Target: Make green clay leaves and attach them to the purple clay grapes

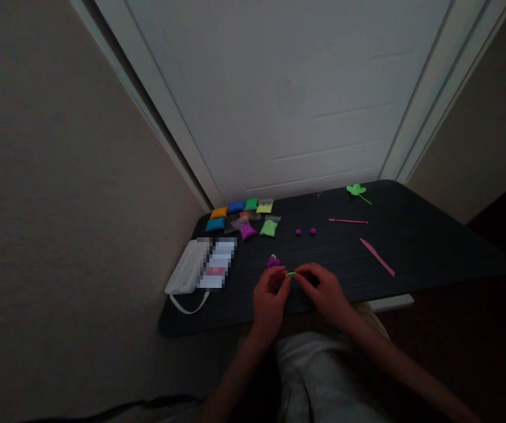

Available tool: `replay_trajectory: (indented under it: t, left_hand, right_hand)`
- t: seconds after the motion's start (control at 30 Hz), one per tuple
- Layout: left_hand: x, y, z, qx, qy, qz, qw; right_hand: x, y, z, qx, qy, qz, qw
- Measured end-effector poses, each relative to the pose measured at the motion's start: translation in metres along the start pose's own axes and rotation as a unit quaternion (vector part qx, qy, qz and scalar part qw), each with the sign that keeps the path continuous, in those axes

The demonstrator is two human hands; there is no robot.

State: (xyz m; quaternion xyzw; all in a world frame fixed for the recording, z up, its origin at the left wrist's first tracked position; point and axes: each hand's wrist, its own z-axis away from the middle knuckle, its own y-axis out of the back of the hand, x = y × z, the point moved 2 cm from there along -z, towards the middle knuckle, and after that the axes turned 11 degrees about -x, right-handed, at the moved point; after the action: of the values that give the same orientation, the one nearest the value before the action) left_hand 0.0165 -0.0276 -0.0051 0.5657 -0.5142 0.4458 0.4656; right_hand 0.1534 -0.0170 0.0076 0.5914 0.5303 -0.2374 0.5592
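Between my two hands, low over the near part of the dark table, is a thin, slightly curved strip of green clay [290, 274]. My left hand [271, 294] pinches one end of it, and my right hand [323, 289] pinches the other. Just beyond my left fingers lies a cluster of purple clay balls [273, 262] with a small green loop on top, partly hidden by the fingers. Two loose purple clay balls [305, 231] sit farther back, apart from both hands.
Several clay packets [236, 206] lie at the back left. A phone [218, 264] and a white case [188, 267] with a cable are at the left edge. A pink clay knife [377, 257], a thin pink stick [348, 221] and a green clay flower [356, 190] lie right.
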Motion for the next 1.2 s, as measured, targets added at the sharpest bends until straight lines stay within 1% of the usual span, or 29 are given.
replay_trajectory:
  t: [0.13,0.3,0.43,0.63,0.87,0.93,1.03,1.13,1.2]
  left_hand:
    - [-0.0006,-0.0004,0.0005,-0.007,-0.007,-0.014,1.000]
    - [-0.0008,-0.0003,0.0018,-0.013,-0.010,-0.031,0.999]
    - [0.0018,-0.0003,0.0021,-0.017,-0.025,-0.053,0.998]
    - [0.0054,-0.0004,0.0020,-0.015,-0.025,-0.054,0.998]
    - [0.0033,-0.0006,0.0029,-0.013,-0.020,-0.044,0.999]
    - [0.0032,-0.0008,0.0026,-0.012,-0.016,-0.035,0.999]
    - [0.0033,-0.0005,0.0008,-0.018,0.000,0.005,1.000]
    - [0.0030,0.0011,-0.0023,-0.021,0.017,0.046,0.999]
    - [0.0022,0.0021,-0.0042,-0.022,0.022,0.069,0.997]
  right_hand:
    - [-0.0007,0.0010,-0.0001,0.004,0.000,0.010,1.000]
    - [-0.0005,0.0007,0.0003,0.012,0.016,0.019,1.000]
    - [0.0015,-0.0002,0.0010,0.020,0.021,0.011,1.000]
    - [0.0010,-0.0007,0.0009,0.005,0.021,0.018,1.000]
    - [0.0002,0.0002,0.0013,0.006,0.008,0.003,1.000]
    - [0.0008,0.0003,0.0012,0.001,0.003,0.005,1.000]
    - [0.0010,0.0010,0.0012,-0.003,0.002,0.004,1.000]
    - [-0.0011,0.0021,0.0020,-0.006,0.016,-0.009,1.000]
    - [-0.0033,0.0019,0.0024,-0.019,0.033,-0.015,0.999]
